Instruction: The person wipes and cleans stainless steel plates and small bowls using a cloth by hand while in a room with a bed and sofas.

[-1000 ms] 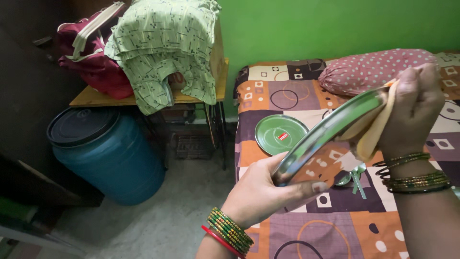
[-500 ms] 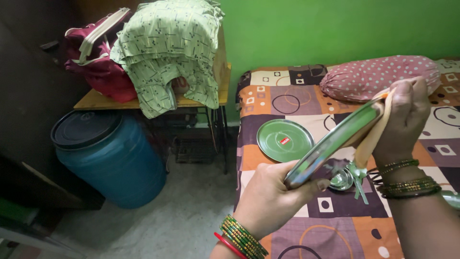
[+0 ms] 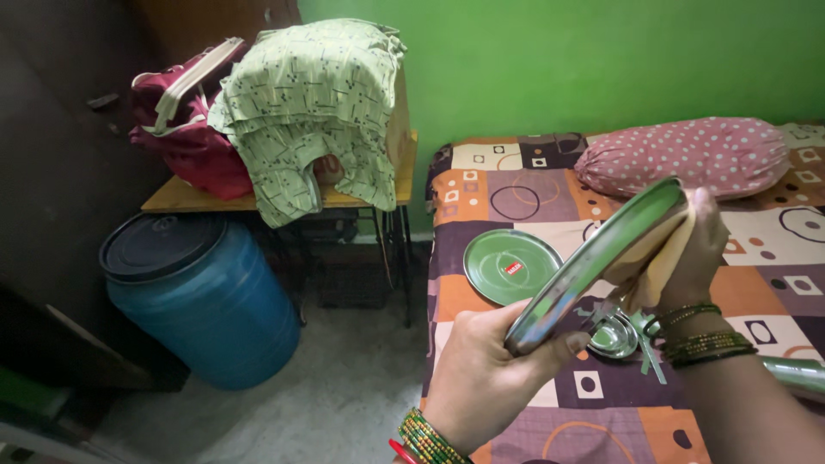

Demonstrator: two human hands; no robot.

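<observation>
**Steel plate held edge-on over the bed, both hands on it**

My left hand [image 3: 481, 378] grips the lower rim of a steel plate [image 3: 593, 258], thumb on top, fingers wrapped under. The plate is tilted, nearly edge-on to my view, lifted above the bed [image 3: 516, 185]. My right hand [image 3: 692, 253] is closed on a yellowish cloth [image 3: 657, 258] pressed against the plate's upper end. Bangles on both wrists.

On the patterned bedsheet below: a second steel plate [image 3: 510, 265] lying flat, well apart from the one I hold. Just under the held plate, a small steel bowl [image 3: 614, 337] with spoons [image 3: 646, 339] beside it. A dotted pillow [image 3: 687, 155] lies at the head of the bed.

To the left: blue barrel [image 3: 202, 296] with a dark lid on the floor, a wooden table [image 3: 189, 196] above it carrying a maroon bag [image 3: 176, 120] and green clothes [image 3: 314, 112].
</observation>
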